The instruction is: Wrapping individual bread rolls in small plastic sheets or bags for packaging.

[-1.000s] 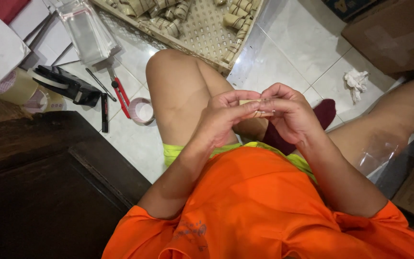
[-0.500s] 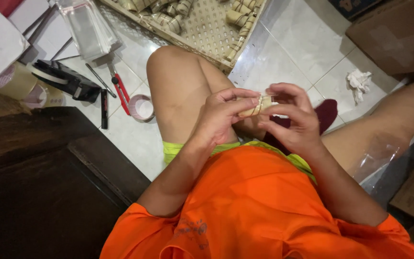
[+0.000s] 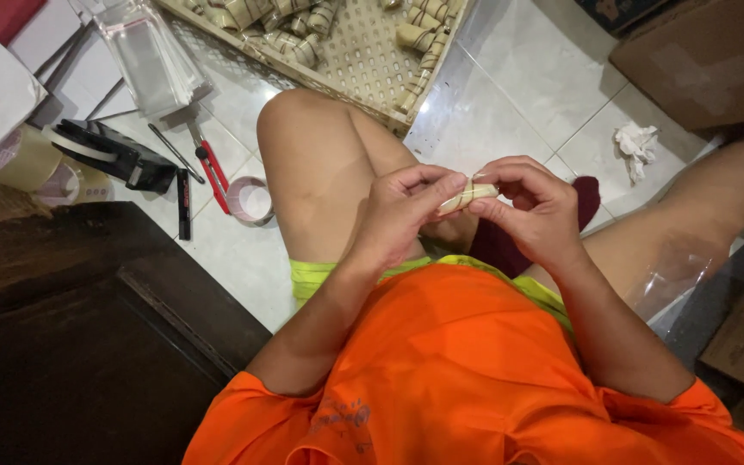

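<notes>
Both hands meet above my lap over a white tiled floor. Between them is a small cream roll with dark stripes (image 3: 468, 195), held at both ends. My left hand (image 3: 402, 215) pinches its left end with thumb and fingers. My right hand (image 3: 537, 207) grips the right end, fingers curled over it. My bare knee (image 3: 312, 146) rises just behind the hands, and an orange shirt fills the foreground.
A cream perforated tray (image 3: 355, 60) with several similar striped rolls lies ahead. Clear plastic bags (image 3: 144, 56), a black tape dispenser (image 3: 114, 155), red-handled pliers (image 3: 210, 164), tape rolls (image 3: 250, 200) and a black pen sit left. Dark wooden furniture (image 3: 71, 344) is at left; cardboard boxes (image 3: 699, 60) and a crumpled tissue (image 3: 637, 145) at right.
The hands have turned the roll slightly, so more of it shows between the fingers, and the view has shifted a little. Everything else stays put.
</notes>
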